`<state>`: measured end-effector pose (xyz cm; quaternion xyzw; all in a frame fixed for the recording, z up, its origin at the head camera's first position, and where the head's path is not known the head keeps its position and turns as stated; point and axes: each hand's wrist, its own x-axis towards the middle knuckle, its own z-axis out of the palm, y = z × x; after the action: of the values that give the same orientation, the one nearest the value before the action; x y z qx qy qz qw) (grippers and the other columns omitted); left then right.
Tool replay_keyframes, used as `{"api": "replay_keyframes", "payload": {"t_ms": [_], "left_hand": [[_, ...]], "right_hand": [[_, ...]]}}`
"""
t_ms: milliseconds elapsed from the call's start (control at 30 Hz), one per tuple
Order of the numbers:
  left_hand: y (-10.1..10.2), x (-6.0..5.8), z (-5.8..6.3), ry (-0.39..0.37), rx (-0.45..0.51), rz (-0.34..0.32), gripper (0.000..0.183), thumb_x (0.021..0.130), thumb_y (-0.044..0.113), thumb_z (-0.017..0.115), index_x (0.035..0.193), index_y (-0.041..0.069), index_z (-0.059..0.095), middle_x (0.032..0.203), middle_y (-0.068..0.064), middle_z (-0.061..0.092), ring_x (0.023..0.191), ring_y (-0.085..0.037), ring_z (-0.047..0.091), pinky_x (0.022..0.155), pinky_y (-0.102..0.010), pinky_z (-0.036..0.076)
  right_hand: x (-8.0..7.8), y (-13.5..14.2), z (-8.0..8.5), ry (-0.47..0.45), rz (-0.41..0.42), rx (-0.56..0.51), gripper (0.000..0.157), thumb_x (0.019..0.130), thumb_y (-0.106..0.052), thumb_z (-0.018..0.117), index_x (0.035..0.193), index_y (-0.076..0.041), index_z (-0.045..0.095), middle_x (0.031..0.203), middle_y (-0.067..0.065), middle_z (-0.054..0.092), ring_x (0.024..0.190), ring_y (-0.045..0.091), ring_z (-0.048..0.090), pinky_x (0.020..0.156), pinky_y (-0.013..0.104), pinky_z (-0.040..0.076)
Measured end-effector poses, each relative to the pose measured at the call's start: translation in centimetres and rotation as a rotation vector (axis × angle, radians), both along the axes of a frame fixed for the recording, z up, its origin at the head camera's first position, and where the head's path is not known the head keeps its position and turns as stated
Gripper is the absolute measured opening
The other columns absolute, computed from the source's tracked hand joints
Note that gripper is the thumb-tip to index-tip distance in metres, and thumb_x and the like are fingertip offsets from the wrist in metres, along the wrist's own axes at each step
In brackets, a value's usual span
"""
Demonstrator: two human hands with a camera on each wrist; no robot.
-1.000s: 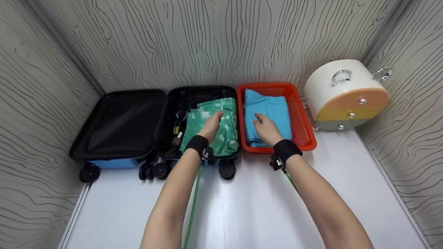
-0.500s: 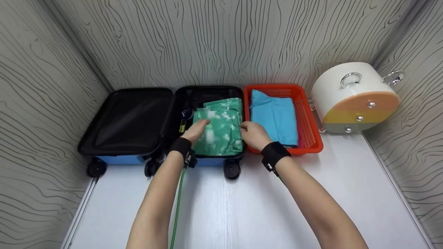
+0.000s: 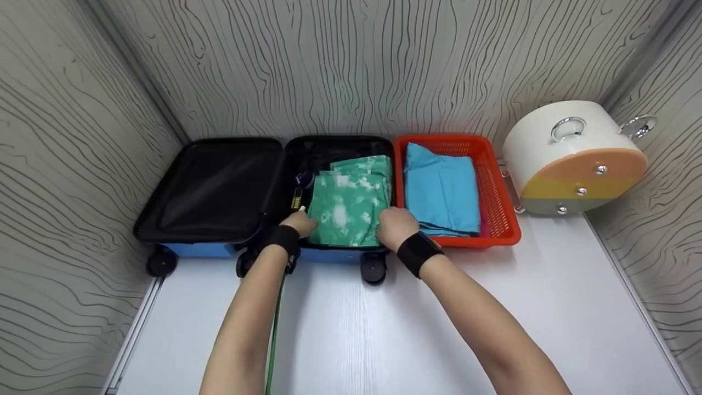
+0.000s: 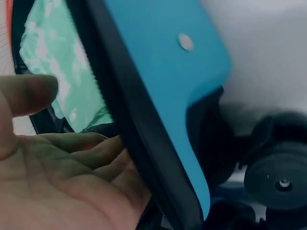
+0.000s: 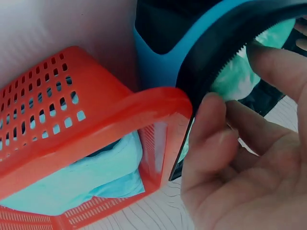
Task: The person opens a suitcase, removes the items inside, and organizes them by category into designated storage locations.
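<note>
- Both forearms reach forward from the bottom of the head view, a black band on each wrist; a green cable runs down beside the left forearm.
- The left hand (image 3: 300,222) is at the near left corner of the folded green cloth (image 3: 348,211). In its wrist view the grip is spread, thumb well apart from the extended fingers, whose tips pass behind the suitcase rim.
- The right hand (image 3: 396,227) is at the cloth's near right corner, back upward. Its fingers are bent, with a gap before the thumb; whether they pinch the cloth cannot be told.
- The green cloth lies, white-blotched, inside the right half of the open blue suitcase (image 3: 332,255).
- Right of it, a red basket (image 3: 511,227) contains folded blue cloth (image 3: 441,192).
- Everything stands on a white, faintly grained counter (image 3: 334,329).
- Pale walls (image 3: 351,66) with dark wavy lines close in the back and both sides, grey strips at the corners.
- A white rounded case (image 3: 540,134) with coloured bands stands near the right wall.
</note>
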<state>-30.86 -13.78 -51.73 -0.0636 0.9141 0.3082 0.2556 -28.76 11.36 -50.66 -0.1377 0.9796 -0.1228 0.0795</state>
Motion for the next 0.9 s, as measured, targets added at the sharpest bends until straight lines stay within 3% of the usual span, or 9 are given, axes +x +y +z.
{"api": "replay_keyframes", "payload": {"t_ms": [133, 267, 367, 433, 600, 733, 833, 900], "left_hand": [[0.3, -0.2, -0.9, 0.024, -0.102, 0.003, 0.027, 0.102, 0.010, 0.043, 0.117, -0.003, 0.061, 0.081, -0.006, 0.045, 0.061, -0.018, 0.038, 0.063, -0.032, 0.036], [0.7, -0.4, -1.4, 0.042, -0.168, 0.043, 0.018, 0.102, 0.006, 0.048, 0.090, 0.006, 0.061, 0.073, -0.005, 0.045, 0.062, -0.020, 0.042, 0.061, -0.032, 0.038], [0.9, -0.4, -1.4, 0.046, -0.187, 0.043, 0.021, 0.102, 0.006, 0.050, 0.082, 0.009, 0.059, 0.073, -0.005, 0.047, 0.063, -0.021, 0.043, 0.063, -0.033, 0.039], [0.9, -0.4, -1.3, 0.039, -0.187, 0.038, 0.021, 0.101, 0.006, 0.050, 0.081, 0.009, 0.058, 0.074, -0.005, 0.048, 0.064, -0.021, 0.044, 0.064, -0.034, 0.039], [0.7, -0.5, -1.2, 0.018, -0.172, 0.060, 0.016, 0.102, 0.008, 0.049, 0.090, 0.006, 0.059, 0.077, -0.006, 0.046, 0.066, -0.021, 0.044, 0.066, -0.034, 0.039], [0.6, -1.0, -1.4, 0.018, -0.106, 0.072, 0.022, 0.104, 0.007, 0.046, 0.115, -0.002, 0.063, 0.083, -0.009, 0.049, 0.065, -0.020, 0.043, 0.063, -0.032, 0.038], [0.8, -1.1, -1.4, 0.017, -0.016, 0.095, 0.043, 0.105, 0.007, 0.040, 0.144, -0.008, 0.049, 0.115, -0.018, 0.060, 0.066, -0.020, 0.042, 0.061, -0.031, 0.036], [0.8, -1.2, -1.1, 0.012, 0.054, 0.113, 0.051, 0.106, 0.007, 0.035, 0.155, -0.008, 0.034, 0.144, -0.023, 0.051, 0.063, -0.016, 0.037, 0.058, -0.028, 0.034]], "right_hand": [[0.1, -0.5, -0.6, 0.055, -0.019, 0.063, 0.017, 0.094, -0.005, 0.064, 0.079, -0.006, 0.072, 0.087, 0.017, 0.069, 0.086, 0.038, 0.065, 0.075, 0.048, 0.057], [0.2, -0.4, -1.0, 0.072, -0.015, 0.028, 0.021, 0.096, 0.000, 0.060, 0.078, -0.005, 0.071, 0.089, 0.018, 0.069, 0.089, 0.040, 0.064, 0.078, 0.050, 0.056], [0.2, -0.2, -1.2, 0.076, -0.014, -0.032, 0.018, 0.096, -0.001, 0.061, 0.080, -0.004, 0.070, 0.088, 0.018, 0.067, 0.087, 0.039, 0.064, 0.076, 0.049, 0.055], [0.2, 0.0, -1.2, 0.060, -0.022, -0.083, 0.012, 0.098, -0.004, 0.062, 0.090, -0.002, 0.070, 0.093, 0.019, 0.066, 0.088, 0.038, 0.064, 0.076, 0.048, 0.054], [0.0, 0.1, -0.5, -0.048, -0.096, -0.299, 0.024, 0.105, -0.015, 0.058, 0.123, 0.001, 0.061, 0.118, 0.020, 0.059, 0.097, 0.034, 0.062, 0.082, 0.045, 0.051], [-0.1, 0.1, 0.0, -0.117, -0.148, -0.514, 0.030, 0.108, -0.016, 0.051, 0.132, 0.002, 0.052, 0.131, 0.023, 0.050, 0.095, 0.032, 0.060, 0.080, 0.041, 0.049], [-0.2, 0.3, 0.1, -0.197, -0.194, -0.714, 0.032, 0.110, -0.014, 0.047, 0.137, 0.004, 0.044, 0.141, 0.026, 0.039, 0.096, 0.032, 0.059, 0.081, 0.044, 0.053], [-0.4, 0.4, 0.1, -0.257, -0.238, -0.850, 0.035, 0.110, -0.012, 0.045, 0.141, 0.005, 0.038, 0.145, 0.026, 0.032, 0.102, 0.035, 0.059, 0.088, 0.047, 0.055]]}}
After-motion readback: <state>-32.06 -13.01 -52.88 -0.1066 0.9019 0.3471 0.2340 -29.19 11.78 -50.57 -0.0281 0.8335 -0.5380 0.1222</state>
